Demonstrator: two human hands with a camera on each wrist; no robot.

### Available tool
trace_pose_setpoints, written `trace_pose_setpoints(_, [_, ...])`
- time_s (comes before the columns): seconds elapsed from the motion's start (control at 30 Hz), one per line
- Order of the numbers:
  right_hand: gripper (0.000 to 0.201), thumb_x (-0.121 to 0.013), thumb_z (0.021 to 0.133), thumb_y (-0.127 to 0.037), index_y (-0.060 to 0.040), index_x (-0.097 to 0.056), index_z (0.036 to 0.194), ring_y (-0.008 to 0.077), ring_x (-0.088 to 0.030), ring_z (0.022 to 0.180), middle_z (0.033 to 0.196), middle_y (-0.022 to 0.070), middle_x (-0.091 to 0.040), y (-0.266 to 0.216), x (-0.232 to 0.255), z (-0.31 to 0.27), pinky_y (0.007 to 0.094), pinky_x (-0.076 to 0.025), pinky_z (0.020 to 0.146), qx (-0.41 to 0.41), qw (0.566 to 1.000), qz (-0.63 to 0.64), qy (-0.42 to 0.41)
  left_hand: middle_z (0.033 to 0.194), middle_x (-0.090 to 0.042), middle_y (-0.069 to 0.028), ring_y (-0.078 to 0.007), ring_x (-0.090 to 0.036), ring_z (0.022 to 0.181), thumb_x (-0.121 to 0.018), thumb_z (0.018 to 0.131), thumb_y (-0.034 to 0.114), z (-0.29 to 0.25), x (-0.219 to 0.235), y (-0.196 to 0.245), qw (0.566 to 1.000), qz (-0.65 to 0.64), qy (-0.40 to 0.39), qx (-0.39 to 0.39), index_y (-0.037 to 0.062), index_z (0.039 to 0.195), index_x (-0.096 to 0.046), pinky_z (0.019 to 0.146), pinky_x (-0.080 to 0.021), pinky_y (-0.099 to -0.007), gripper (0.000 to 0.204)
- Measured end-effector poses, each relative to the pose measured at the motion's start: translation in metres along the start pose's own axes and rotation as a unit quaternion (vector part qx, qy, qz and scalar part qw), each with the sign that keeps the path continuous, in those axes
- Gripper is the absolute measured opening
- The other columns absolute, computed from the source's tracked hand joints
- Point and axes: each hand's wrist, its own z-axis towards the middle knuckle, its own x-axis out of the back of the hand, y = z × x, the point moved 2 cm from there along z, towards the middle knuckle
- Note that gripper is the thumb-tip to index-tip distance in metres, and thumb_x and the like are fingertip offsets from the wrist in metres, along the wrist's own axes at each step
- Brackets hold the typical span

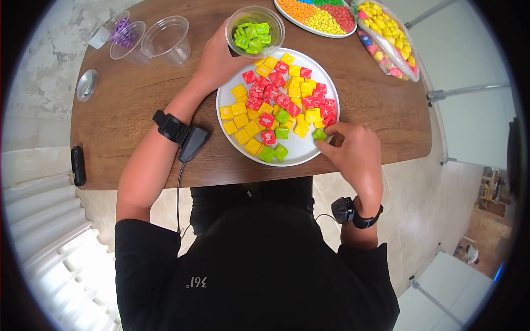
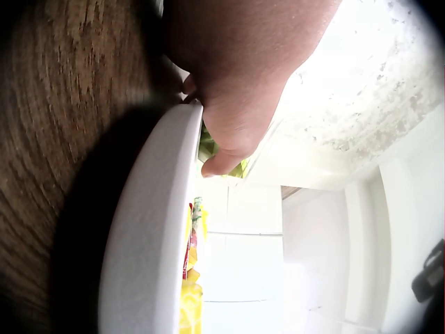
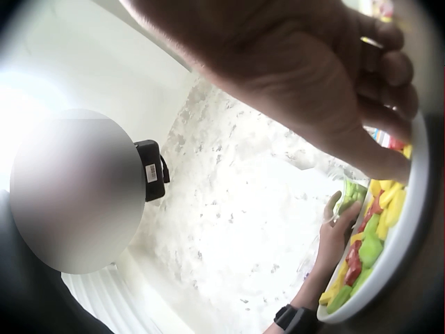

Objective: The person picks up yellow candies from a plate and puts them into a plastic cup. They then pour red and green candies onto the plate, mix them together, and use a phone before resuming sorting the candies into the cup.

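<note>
A round white plate (image 1: pixel 243 144) bears yellow, red and green wrapped sweets. At its far left edge the left hand (image 1: pixel 216 62) grips a clear cup (image 1: pixel 229 37) of green sweets; in the left wrist view the left hand (image 2: pixel 240 90) is beside the plate's rim (image 2: pixel 142 229). At the plate's right edge the right hand (image 1: pixel 356 151) pinches a green sweet (image 1: pixel 319 134) between thumb and forefinger. In the right wrist view the right hand (image 3: pixel 299 83) reaches over the rim, its fingertips partly hidden. Several green sweets (image 1: pixel 266 154) lie near the plate's front.
Clear cups (image 1: pixel 175 47) stand at the back left, one with purple pieces (image 1: pixel 122 34). A round lid (image 1: pixel 87 85) and a black object (image 1: pixel 78 165) lie at left. Behind the plate are a tray of coloured sweets (image 1: pixel 323 22) and a bag of yellow ones (image 1: pixel 386 33).
</note>
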Motion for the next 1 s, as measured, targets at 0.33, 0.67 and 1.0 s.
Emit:
trace_pose_setpoints(0.33, [0.023,-0.08,0.079,-0.023,-0.0019,-0.079,0.087,0.0379,-0.072,0.076,0.077,0.0217,-0.072,-0.026,0.01,0.025,0.0459,-0.057,0.074,0.088,0.994,-0.016,-0.058,0.138,-0.065,-0.0144,-0.0268,-0.063,0.128,-0.092,0.073,0.015,0.001,0.0,0.001,1.0,-0.012,-0.001,-0.005,0.0047,0.147,-0.051,0.109,-0.049,-0.0391,0.085])
trace_pose_setpoints(0.67, [0.015,-0.073,0.085,-0.01,0.0022,-0.075,0.078,0.0174,-0.074,0.065,0.071,0.0104,-0.073,-0.047,0.024,0.149,0.0283,-0.053,0.053,0.166,0.927,0.285,-0.177,0.138,-0.065,-0.0142,-0.0279,-0.063,0.128,-0.091,0.072,0.009,0.003,-0.001,0.002,1.0,-0.025,-0.003,0.002,0.0052,0.146,-0.052,0.109,-0.05,-0.0391,0.084])
trace_pose_setpoints(1.0, [0.014,-0.074,0.088,-0.005,0.0045,-0.074,0.098,0.019,-0.077,0.071,0.084,0.0119,-0.077,-0.035,-0.008,0.159,0.0252,-0.055,0.056,0.073,0.831,0.523,-0.175,0.137,-0.065,-0.0131,-0.0272,-0.064,0.126,-0.092,0.072,0.007,0.001,-0.004,0.005,0.999,-0.038,-0.008,0.031,0.0052,0.146,-0.052,0.107,-0.051,-0.039,0.084])
